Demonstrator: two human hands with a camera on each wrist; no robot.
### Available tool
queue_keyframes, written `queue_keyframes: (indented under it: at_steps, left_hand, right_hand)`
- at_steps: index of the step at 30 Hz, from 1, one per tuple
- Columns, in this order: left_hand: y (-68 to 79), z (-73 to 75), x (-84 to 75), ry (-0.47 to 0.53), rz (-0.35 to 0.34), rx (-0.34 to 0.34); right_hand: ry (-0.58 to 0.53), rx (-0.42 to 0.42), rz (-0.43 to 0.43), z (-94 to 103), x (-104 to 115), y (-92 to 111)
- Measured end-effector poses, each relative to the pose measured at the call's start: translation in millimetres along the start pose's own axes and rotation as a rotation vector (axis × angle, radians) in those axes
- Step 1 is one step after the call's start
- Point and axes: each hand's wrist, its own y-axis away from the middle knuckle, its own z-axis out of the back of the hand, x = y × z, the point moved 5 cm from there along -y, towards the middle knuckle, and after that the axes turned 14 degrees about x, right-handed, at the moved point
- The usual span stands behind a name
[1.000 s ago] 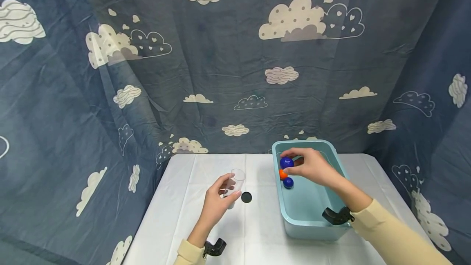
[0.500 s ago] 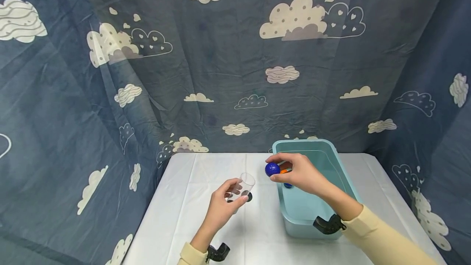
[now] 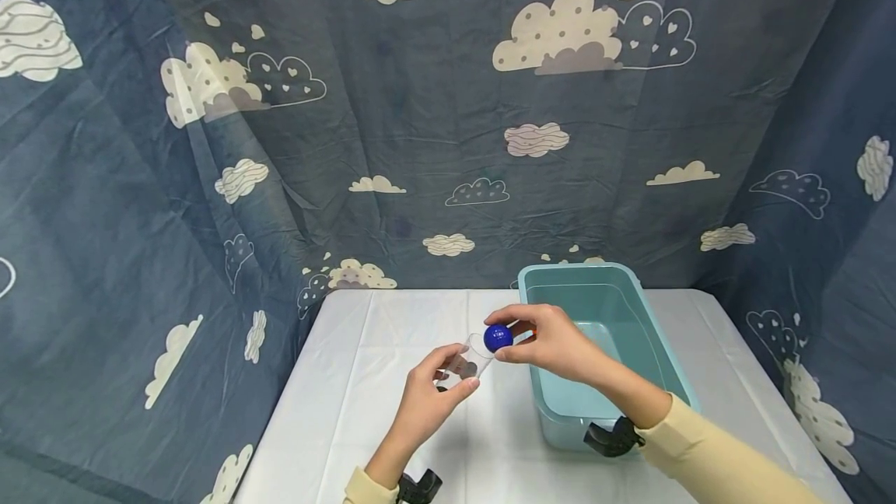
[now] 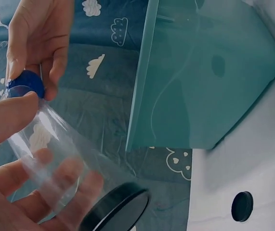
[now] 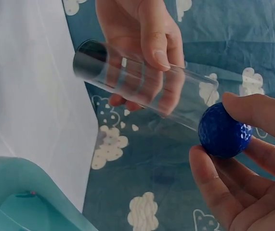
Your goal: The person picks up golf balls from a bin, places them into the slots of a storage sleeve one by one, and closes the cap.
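My left hand (image 3: 425, 393) grips a clear plastic tube (image 5: 189, 98) with fingers and thumb round its side. The tube is tilted, and a black cap (image 5: 90, 58) closes its lower end. Between thumb and fingertips, my right hand (image 3: 560, 347) pinches a dimpled blue golf ball (image 3: 498, 337). The ball is right at the tube's open mouth, overlapping the rim in the left wrist view. A loose black cap (image 4: 242, 207) lies on the white table below the tube.
A teal plastic bin (image 3: 553, 430) stands on the white table (image 3: 392, 317) to the right, under my right forearm. A bit of an orange ball (image 3: 534, 332) shows behind my right hand. A dark blue cloud-print curtain (image 3: 420, 115) surrounds the table.
My right hand has lifted the blue golf ball out of the bin and carried it left to the tube. My left hand has moved the tube slightly right and tilted its mouth toward the ball.
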Motion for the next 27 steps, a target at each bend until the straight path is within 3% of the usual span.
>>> queue_keyframes:
  at_steps: [5, 12, 27]
  left_hand:
    - [1.5, -0.8, -2.4, 0.012, -0.028, 0.013]
    - [1.9, -1.8, -2.3, 0.023, -0.015, 0.032]
    - [1.9, 0.0, -1.1, 0.051, -0.015, 0.011]
  right_hand:
    - [-0.014, 0.018, 0.007, -4.7, 1, -3]
    - [-0.025, 0.048, 0.040, -10.2, 2, -6]
    - [-0.041, 0.069, 0.036, -13.1, -1, -10]
